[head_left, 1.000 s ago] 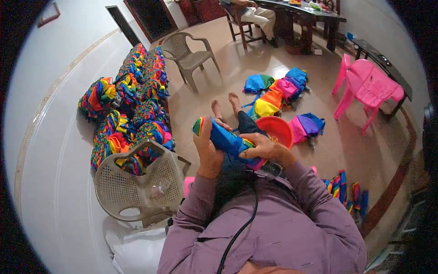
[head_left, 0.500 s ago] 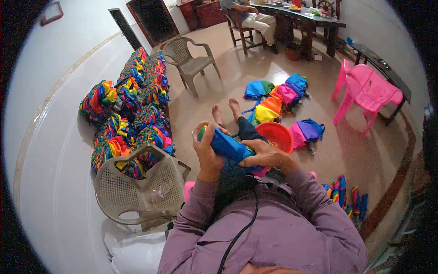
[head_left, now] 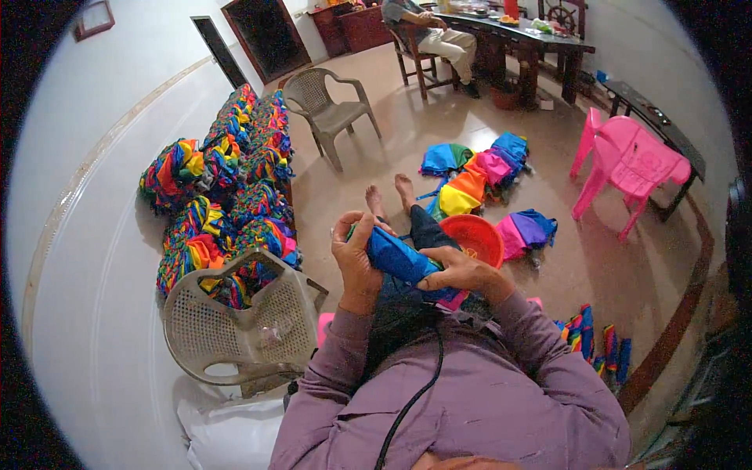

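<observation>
Above my lap I hold a folded umbrella (head_left: 399,258) with blue cloth outermost, slanting down from left to right. My left hand (head_left: 356,254) is closed round its upper left end, and a bit of green shows by the fingers. At the lower right end my right hand (head_left: 462,270) grips the cloth, thumb on top and fingers mostly hidden below. Some pink and purple cloth shows beneath this hand. Just beyond it a red basin (head_left: 487,235) stands on the floor, its contents hard to make out.
Loosely gathered rainbow umbrellas (head_left: 462,194) lie on the floor ahead. Large bundles of them (head_left: 262,200) are stacked at left. Slim rolled umbrellas (head_left: 580,329) lie at lower right. Two grey chairs (head_left: 235,337) and a pink chair (head_left: 633,160) stand around. A person (head_left: 439,39) sits at the far table (head_left: 517,33).
My left fingers have closed further over the umbrella's upper end, covering the green and yellow seen there before. The blue cloth looks smoother. My view has shifted slightly.
</observation>
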Motion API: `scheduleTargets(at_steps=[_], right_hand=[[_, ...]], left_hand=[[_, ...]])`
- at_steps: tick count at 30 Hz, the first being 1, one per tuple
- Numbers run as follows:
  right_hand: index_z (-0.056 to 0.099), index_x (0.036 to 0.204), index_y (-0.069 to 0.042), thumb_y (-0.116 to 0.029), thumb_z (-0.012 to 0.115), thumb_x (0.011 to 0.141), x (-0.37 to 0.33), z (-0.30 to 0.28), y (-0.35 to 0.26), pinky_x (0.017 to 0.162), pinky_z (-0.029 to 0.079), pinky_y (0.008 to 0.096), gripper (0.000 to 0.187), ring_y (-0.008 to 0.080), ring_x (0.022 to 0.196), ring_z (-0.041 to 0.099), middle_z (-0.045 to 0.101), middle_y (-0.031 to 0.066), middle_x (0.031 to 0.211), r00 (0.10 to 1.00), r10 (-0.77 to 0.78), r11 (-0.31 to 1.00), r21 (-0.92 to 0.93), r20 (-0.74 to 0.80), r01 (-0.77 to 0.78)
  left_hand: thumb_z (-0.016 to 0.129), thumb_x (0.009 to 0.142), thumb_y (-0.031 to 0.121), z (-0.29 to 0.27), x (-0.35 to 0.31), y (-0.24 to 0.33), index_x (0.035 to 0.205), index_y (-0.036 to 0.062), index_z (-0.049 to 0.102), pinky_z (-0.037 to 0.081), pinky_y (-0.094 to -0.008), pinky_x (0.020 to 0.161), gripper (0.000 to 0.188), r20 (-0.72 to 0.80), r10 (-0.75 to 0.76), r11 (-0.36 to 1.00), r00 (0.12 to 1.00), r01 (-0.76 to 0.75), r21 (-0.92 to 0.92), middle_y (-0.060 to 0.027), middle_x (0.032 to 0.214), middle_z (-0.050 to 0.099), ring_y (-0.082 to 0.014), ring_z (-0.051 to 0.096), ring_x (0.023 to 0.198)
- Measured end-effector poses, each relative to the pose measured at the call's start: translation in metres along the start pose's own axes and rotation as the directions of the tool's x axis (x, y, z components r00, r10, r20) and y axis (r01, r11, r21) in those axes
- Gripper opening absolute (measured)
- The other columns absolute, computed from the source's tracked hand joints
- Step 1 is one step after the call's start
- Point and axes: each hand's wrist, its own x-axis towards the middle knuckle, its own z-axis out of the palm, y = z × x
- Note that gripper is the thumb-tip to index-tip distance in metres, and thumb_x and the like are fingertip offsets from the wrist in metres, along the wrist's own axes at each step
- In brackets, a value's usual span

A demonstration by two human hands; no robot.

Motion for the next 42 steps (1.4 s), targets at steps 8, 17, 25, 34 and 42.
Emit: scheduleTargets(at_steps=[8,17,25,34,42], right_hand=[[0.063,0.124,0.0,-0.04,0.078,0.082,-0.001,0.005,0.006,0.087,0.048,0.033,0.059,0.0153,0.096,0.06,0.068,0.0036,0.104,1.0,0.01,0.995,0.102,-0.01,-0.009],[0.062,0.131,-0.001,-0.037,0.078,0.084,-0.001,0.001,0.003,0.09,0.048,0.0324,0.061,0.0154,0.099,0.06,0.069,0.0051,0.108,0.997,0.067,0.995,0.072,0.022,-0.069],[0.062,0.13,-0.002,-0.039,0.077,0.085,-0.001,0.001,0.009,0.087,0.048,0.0329,0.06,0.0152,0.096,0.06,0.068,0.0045,0.105,0.999,0.041,0.991,0.127,0.036,-0.045],[0.055,0.142,-0.002,-0.036,0.077,0.084,-0.004,0.001,0.015,0.09,0.047,0.0278,0.07,0.0126,0.103,0.059,0.066,0.0021,0.114,0.995,0.065,0.981,0.177,0.082,-0.079],[0.059,0.134,0.001,-0.039,0.077,0.084,-0.007,0.009,0.003,0.087,0.049,0.0302,0.066,0.014,0.097,0.062,0.069,0.0051,0.107,0.992,0.111,0.945,0.302,0.056,-0.123]], left_hand=[[0.069,0.097,0.012,0.0,0.001,-0.001,0.106,0.0032,0.056,0.059,-0.0344,0.065,0.018,-0.004,0.006,1.0,1.0,-0.006,0.001,-0.0152,0.08,0.068,-0.0242,0.069,0.071],[0.065,0.099,0.017,-0.004,0.004,-0.003,0.1,0.0023,0.058,0.057,-0.033,0.066,0.017,-0.011,-0.039,0.997,0.999,0.039,0.06,-0.0132,0.079,0.068,-0.0218,0.068,0.071],[0.061,0.103,0.025,0.001,0.005,0.002,0.093,0.002,0.06,0.057,-0.0331,0.062,0.025,0.031,-0.023,0.996,0.999,0.02,0.092,-0.0129,0.076,0.068,-0.0217,0.068,0.066],[0.054,0.105,0.035,-0.007,0.005,-0.006,0.091,0.0032,0.058,0.056,-0.0347,0.067,0.035,0.052,-0.06,0.992,0.997,0.054,0.113,-0.0138,0.077,0.067,-0.0224,0.068,0.072],[0.051,0.106,0.037,-0.011,0.011,-0.009,0.097,0.0036,0.058,0.056,-0.0373,0.075,0.035,0.127,-0.106,0.994,0.986,0.099,0.054,-0.0113,0.085,0.064,-0.0238,0.067,0.077]])
